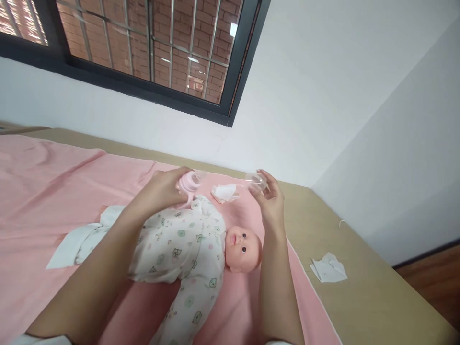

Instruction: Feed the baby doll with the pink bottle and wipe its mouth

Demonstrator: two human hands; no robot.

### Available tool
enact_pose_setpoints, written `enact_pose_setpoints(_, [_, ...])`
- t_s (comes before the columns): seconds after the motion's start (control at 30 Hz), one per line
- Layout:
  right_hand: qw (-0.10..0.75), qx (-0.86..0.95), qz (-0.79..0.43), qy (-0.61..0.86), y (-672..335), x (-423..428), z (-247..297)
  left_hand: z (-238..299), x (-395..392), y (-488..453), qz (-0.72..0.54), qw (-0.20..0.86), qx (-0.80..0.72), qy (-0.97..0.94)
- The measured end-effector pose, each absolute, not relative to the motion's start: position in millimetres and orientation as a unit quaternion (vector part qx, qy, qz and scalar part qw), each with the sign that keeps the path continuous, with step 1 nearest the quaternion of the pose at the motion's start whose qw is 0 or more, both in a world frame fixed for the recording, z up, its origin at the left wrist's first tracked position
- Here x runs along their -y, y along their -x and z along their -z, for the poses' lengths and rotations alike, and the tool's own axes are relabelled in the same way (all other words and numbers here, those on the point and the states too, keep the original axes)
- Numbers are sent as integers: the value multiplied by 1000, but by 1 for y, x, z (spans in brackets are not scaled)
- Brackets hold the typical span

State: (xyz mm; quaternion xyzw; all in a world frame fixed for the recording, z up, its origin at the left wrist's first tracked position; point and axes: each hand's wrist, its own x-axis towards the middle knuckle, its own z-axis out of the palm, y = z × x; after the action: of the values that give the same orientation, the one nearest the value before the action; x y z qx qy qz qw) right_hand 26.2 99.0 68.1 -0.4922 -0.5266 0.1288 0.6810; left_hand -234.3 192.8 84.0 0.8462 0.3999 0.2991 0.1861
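A baby doll [201, 249] in a white printed sleepsuit lies on its back on a pink sheet [43, 191], head toward the right. My left hand [163, 189] grips a pink baby bottle [189, 183] just beyond the doll's body. My right hand [269, 196] holds a clear plastic bottle cap [256, 180] above the sheet, past the doll's head. The two hands are apart, with a crumpled white tissue [225, 192] lying between them on the sheet.
The pink sheet covers a beige bed [377, 297] set against white walls. A folded white tissue [328, 268] lies on the bare beige part at right. A white cloth [72, 242] sits under the doll's legs. A barred window [151, 43] is above.
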Motion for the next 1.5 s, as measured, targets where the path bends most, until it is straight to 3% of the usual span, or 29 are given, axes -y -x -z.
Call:
enact_pose_setpoints(0.07, [659,490,-76,566,-60,-106,-49,-81,-206,244,-299,178,-438,-829])
enact_pose_setpoints(0.17, [557,442,-1,703,-103,-115,-7,-70,-227,256,-284,153,-492,-809])
enact_pose_setpoints(0.33, [439,378,5,816,-129,-123,56,-45,-259,269,-247,159,-530,-795])
enact_pose_setpoints(0.83, [529,354,89,766,-149,-133,104,18,-316,274,-263,284,-573,-722])
enact_pose_setpoints(1.27, [510,305,79,800,-144,-130,104,26,-322,275,-269,354,-554,-704])
enact_pose_setpoints(1.5, [579,218,79,782,-151,-125,104,14,-311,272,-298,380,-486,-729])
